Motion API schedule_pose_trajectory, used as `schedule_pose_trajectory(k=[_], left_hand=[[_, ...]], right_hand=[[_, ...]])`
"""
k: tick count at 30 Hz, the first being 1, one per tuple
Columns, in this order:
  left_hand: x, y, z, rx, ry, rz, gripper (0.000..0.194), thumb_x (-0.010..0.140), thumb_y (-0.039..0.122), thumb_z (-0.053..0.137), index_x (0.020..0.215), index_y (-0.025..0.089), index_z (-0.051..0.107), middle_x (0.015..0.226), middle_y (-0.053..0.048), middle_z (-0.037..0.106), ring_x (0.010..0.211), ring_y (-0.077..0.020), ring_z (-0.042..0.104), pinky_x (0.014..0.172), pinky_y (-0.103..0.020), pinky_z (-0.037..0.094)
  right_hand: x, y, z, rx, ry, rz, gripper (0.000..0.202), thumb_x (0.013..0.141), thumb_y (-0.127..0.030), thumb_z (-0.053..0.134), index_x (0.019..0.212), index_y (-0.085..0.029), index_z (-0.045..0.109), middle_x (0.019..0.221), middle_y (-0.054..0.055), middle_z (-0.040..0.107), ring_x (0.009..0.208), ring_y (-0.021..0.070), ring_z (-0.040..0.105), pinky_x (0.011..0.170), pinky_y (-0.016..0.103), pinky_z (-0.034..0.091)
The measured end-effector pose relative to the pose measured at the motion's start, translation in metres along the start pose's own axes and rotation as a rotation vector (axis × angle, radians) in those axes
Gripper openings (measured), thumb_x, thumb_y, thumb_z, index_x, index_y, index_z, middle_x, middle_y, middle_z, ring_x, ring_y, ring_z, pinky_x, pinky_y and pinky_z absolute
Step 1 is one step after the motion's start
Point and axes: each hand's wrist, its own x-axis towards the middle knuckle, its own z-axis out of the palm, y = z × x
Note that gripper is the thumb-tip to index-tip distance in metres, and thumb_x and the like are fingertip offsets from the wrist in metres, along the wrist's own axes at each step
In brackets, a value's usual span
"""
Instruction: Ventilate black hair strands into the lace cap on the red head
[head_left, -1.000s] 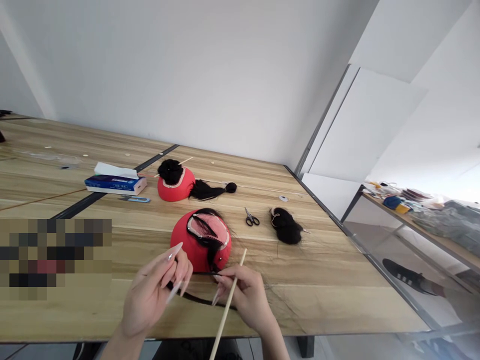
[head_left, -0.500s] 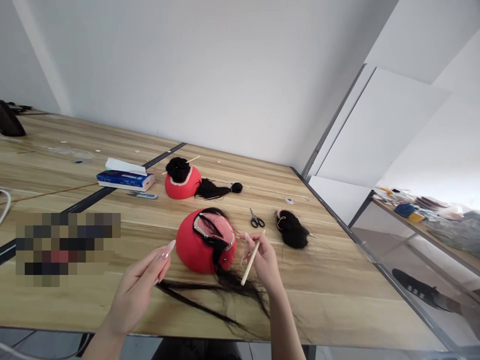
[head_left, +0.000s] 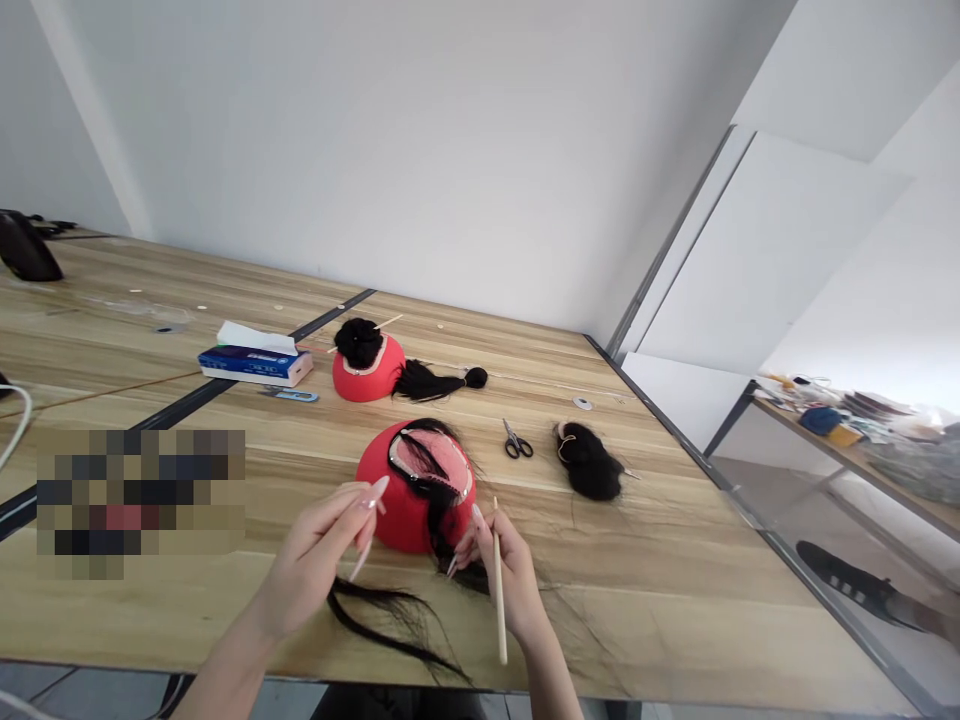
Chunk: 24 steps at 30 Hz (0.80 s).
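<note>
A red dome (head_left: 386,500) bears a pink mesh cap (head_left: 435,458) with a beaded edge and black hair hanging down its front. My left hand (head_left: 330,545) is at the dome's left front, closed in a pinch on a thin lock of black hair (head_left: 375,625) that trails over the table. My right hand (head_left: 499,565) is at the dome's right front with a pale wooden stick (head_left: 500,610) between its fingers, its fingertips by the hanging hair. Whether those fingertips also grip strands is unclear.
Behind stands a second red dome (head_left: 367,382) with black hair (head_left: 360,343), beside a hair bundle (head_left: 435,382). Scissors (head_left: 516,443) and another bundle (head_left: 590,465) lie right. A tissue box (head_left: 255,365) and blue cutter (head_left: 295,396) lie left. A person's shoe (head_left: 847,578) shows at the right.
My right hand has moved down and left to the hanging hair, and the stick has turned more upright. My left hand has moved right, closer to the dome. The loose lock has shifted.
</note>
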Motion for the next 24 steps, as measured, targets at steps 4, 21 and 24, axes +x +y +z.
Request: schedule_pose_trajectory(k=[4,21,24], left_hand=[[0.021,0.009,0.028,0.204,-0.167,0.192,0.042,0.099,0.036,0.036,0.062,0.019,0.044,0.066,-0.002,0.052,0.068,-0.0159,0.051,0.071,-0.029,0.044],[0.036,-0.041,0.098,0.731,-0.152,0.903,0.034,0.096,0.015,0.042,0.063,0.016,0.053,0.062,-0.002,0.051,0.058,-0.0144,0.043,0.060,-0.030,0.035],[0.035,-0.049,0.096,0.744,-0.167,0.978,0.031,0.094,0.014,0.043,0.065,0.015,0.055,0.064,-0.003,0.053,0.060,-0.0147,0.045,0.065,-0.031,0.039]], right_hand=[[-0.018,0.002,-0.019,-0.121,0.087,0.007,0.042,0.093,-0.054,0.050,0.073,-0.018,0.058,0.065,0.002,0.063,0.055,0.0139,0.062,0.057,0.026,0.053],[0.045,-0.066,-0.079,0.154,0.316,-0.276,0.054,0.086,-0.068,0.049,0.081,-0.018,0.070,0.068,0.004,0.057,0.056,0.0159,0.055,0.046,0.030,0.049],[0.063,-0.062,-0.041,0.274,0.115,-0.228,0.037,0.078,-0.055,0.069,0.066,-0.021,0.061,0.059,-0.001,0.052,0.047,0.0139,0.051,0.036,0.025,0.043]])
